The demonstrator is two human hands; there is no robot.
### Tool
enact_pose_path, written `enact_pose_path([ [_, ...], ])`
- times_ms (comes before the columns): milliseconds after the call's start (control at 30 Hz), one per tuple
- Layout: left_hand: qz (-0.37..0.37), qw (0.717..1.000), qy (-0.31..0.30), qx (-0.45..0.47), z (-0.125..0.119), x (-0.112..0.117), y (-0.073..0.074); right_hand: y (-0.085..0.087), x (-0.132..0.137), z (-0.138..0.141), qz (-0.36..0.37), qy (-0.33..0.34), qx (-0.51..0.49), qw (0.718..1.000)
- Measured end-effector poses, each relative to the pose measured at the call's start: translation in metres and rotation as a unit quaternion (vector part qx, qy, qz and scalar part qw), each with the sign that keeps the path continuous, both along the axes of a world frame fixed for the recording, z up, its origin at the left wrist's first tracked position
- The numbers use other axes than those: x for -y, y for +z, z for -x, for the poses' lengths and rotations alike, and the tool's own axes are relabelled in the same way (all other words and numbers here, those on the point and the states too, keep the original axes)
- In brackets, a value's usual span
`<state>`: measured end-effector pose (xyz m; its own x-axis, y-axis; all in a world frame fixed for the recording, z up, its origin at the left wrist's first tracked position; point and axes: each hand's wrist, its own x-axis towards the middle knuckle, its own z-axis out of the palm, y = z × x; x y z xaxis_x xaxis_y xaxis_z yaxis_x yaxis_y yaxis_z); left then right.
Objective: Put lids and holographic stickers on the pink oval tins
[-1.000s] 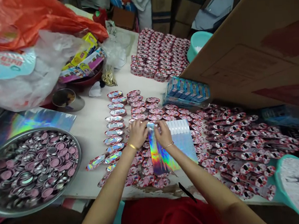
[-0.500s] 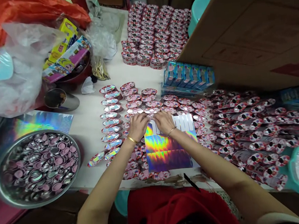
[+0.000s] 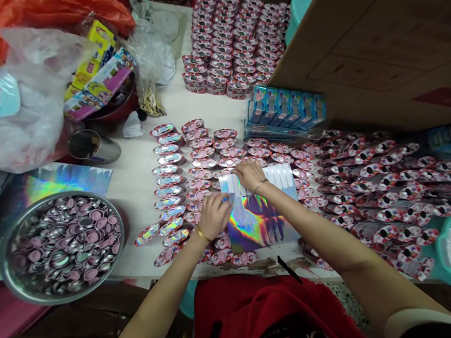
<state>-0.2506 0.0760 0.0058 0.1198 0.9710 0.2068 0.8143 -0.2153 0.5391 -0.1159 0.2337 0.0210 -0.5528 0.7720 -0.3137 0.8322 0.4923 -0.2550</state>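
A shiny holographic sticker sheet (image 3: 261,221) lies over part of the rows of small oval boxes. White backing strips show along its top where pieces are gone. My left hand (image 3: 215,214) is closed at the sheet's left edge, pinching what looks like a small silvery sticker (image 3: 230,198). At the top of the sheet, my right hand (image 3: 250,176) has its fingers curled together on the backing. Red-and-pink oval boxes (image 3: 203,153) with pink discs on top stand just beyond both hands. Left of them runs a column of boxes with shiny tops (image 3: 168,180).
A steel bowl (image 3: 120,219) of small round pink-and-silver pieces stands at left, beside a metal cup (image 3: 109,151). Stacked oval boxes (image 3: 216,81) fill the back, more (image 3: 383,185) the right. A cardboard box (image 3: 375,37) leans in at upper right, behind blue packages (image 3: 283,107).
My left hand has come down and toward me, away from the right hand, with a small sticker at its fingertips. My right hand stays near the sheet's top. The view has shifted slightly.
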Motion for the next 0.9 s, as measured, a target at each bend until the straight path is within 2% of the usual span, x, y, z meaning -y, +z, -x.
enact_pose_path([
  [100, -0.019, 0.994, 0.058, 0.09, 0.001, 0.007, 0.01, 0.0, -0.002, -0.003, -0.007, 0.009, 0.003, 1.0],
  [200, -0.019, 0.99, 0.115, 0.073, 0.006, -0.017, 0.013, 0.005, 0.0, -0.003, -0.013, 0.028, -0.001, 1.0],
  [333, 0.039, 0.994, 0.079, -0.067, 0.01, -0.059, 0.007, 0.014, 0.002, 0.0, -0.005, 0.038, -0.007, 0.999],
  [433, 0.043, 0.991, 0.044, -0.115, 0.01, -0.068, -0.002, 0.017, 0.001, 0.002, 0.002, 0.036, -0.008, 0.999],
  [600, 0.018, 0.997, 0.018, -0.079, 0.006, -0.055, -0.015, 0.009, -0.005, -0.001, 0.002, 0.038, -0.008, 0.999],
  [700, 0.005, 0.999, 0.028, -0.044, 0.0, -0.041, -0.014, -0.001, -0.011, -0.005, -0.008, 0.037, -0.005, 0.999],
  [800, 0.002, 0.998, 0.06, 0.025, -0.008, -0.019, -0.003, -0.006, -0.015, -0.009, -0.02, 0.031, -0.01, 0.999],
  [867, 0.001, 0.985, 0.118, 0.122, -0.011, 0.0, 0.012, -0.005, -0.009, -0.011, -0.038, 0.014, -0.05, 0.998],
  [900, 0.0, 0.97, 0.16, 0.181, -0.011, 0.009, 0.02, -0.002, -0.002, -0.011, -0.047, 0.001, -0.087, 0.995],
])
